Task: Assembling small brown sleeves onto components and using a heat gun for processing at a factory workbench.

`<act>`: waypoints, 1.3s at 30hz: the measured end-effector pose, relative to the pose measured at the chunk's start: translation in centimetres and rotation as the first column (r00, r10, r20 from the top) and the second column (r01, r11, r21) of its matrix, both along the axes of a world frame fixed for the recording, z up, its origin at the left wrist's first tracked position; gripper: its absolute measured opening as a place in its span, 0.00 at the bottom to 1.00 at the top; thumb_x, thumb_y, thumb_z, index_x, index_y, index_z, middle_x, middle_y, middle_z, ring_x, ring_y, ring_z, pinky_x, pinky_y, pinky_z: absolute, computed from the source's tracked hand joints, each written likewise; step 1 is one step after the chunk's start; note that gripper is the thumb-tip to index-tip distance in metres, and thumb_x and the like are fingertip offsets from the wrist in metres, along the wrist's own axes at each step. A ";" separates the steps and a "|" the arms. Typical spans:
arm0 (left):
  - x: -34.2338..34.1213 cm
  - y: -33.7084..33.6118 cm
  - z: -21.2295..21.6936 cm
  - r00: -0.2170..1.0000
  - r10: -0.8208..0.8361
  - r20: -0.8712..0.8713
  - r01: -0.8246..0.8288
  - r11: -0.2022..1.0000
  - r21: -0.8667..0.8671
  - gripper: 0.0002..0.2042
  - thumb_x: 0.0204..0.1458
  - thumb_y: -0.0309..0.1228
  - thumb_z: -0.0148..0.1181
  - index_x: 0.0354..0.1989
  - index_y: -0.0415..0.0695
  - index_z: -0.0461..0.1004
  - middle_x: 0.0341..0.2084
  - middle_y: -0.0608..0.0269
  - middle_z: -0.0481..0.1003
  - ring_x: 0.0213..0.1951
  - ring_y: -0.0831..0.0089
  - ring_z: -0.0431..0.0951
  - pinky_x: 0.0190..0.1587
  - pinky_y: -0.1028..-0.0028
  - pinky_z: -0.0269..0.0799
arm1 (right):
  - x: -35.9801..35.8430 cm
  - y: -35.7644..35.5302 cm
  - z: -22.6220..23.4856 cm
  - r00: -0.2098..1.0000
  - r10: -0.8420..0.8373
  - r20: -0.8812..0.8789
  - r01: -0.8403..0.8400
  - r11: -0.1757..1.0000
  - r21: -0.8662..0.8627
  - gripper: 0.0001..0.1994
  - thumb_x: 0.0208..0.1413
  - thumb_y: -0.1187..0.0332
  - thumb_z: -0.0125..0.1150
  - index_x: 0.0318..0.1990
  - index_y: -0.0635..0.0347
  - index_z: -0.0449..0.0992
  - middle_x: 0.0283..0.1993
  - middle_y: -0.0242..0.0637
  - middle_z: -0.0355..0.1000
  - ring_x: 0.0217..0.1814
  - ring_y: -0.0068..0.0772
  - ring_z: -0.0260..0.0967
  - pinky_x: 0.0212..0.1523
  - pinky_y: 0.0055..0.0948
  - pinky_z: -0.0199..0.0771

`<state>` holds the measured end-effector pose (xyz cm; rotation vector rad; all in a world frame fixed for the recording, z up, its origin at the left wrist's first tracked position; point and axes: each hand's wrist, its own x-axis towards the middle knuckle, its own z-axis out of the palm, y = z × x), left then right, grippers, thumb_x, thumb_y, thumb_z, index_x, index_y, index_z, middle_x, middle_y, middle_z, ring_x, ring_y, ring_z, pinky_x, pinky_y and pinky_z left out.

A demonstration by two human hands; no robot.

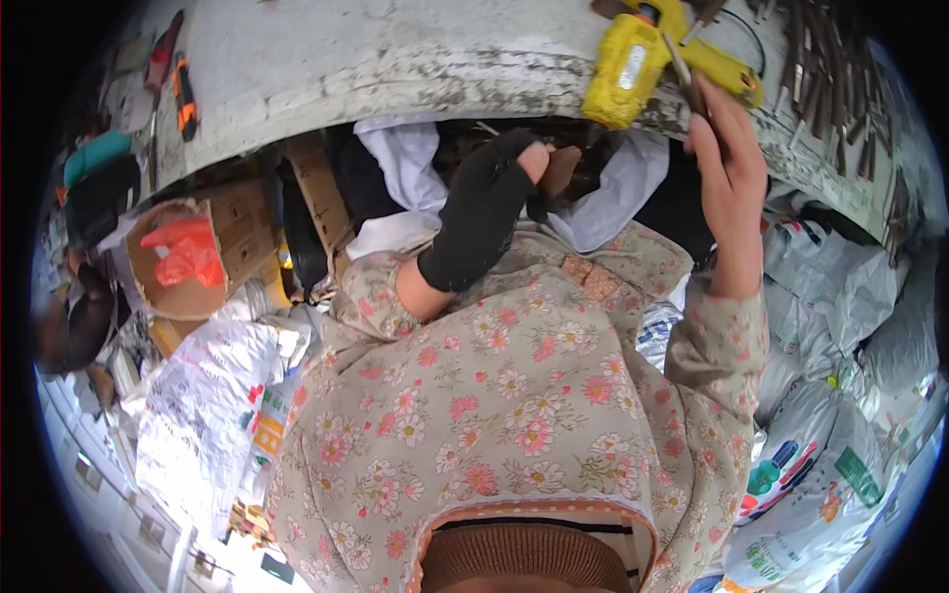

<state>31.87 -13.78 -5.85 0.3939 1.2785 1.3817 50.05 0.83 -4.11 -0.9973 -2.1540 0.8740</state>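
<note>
Slim brown-handled piece (684, 75): over the table's (395, 59) near edge, right side, pinched in my bare right hand (730, 168). Risk: its tip knocks the yellow tool (628, 74) close by. My gloved left hand (482, 208) closes on a brown flap (562, 171); a loose pinch could drop it onto the white sheeting (621, 190).

Rough, blotched counter (395, 59); smooth yellow plastic tool (625, 84) at one o'clock; slim rods (821, 87) at two o'clock, seemingly part metal; matt black cloth glove (479, 219)
</note>
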 end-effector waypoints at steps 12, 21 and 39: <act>-0.3 0.3 1.5 0.891 0.088 0.445 -0.005 0.983 -0.184 0.14 0.54 0.45 0.50 0.27 0.48 0.67 0.19 0.73 0.67 0.18 0.83 0.66 0.19 0.81 0.63 | -0.4 -7.0 6.0 0.959 0.280 -0.040 -0.264 0.833 -0.486 0.16 0.45 0.80 0.57 0.45 0.62 0.74 0.26 0.36 0.70 0.25 0.22 0.65 0.28 0.20 0.63; -1.5 -0.7 2.3 0.984 -0.080 -0.161 0.076 0.997 -0.030 0.11 0.53 0.37 0.53 0.30 0.40 0.72 0.19 0.69 0.71 0.23 0.83 0.68 0.26 0.82 0.62 | -0.8 -6.0 7.5 0.917 0.386 0.098 -0.286 0.811 -0.511 0.15 0.44 0.79 0.58 0.43 0.60 0.75 0.22 0.35 0.68 0.20 0.23 0.62 0.22 0.21 0.61; -5.0 -2.5 -0.1 0.694 -0.477 -0.539 0.556 0.831 -0.019 0.12 0.45 0.26 0.60 0.40 0.41 0.71 0.31 0.69 0.70 0.34 0.81 0.69 0.36 0.79 0.65 | -1.9 -5.8 -0.8 0.919 0.114 -0.377 -0.356 -0.165 -0.920 0.18 0.54 0.68 0.51 0.52 0.64 0.66 0.26 0.36 0.71 0.14 0.09 0.55 0.14 0.11 0.53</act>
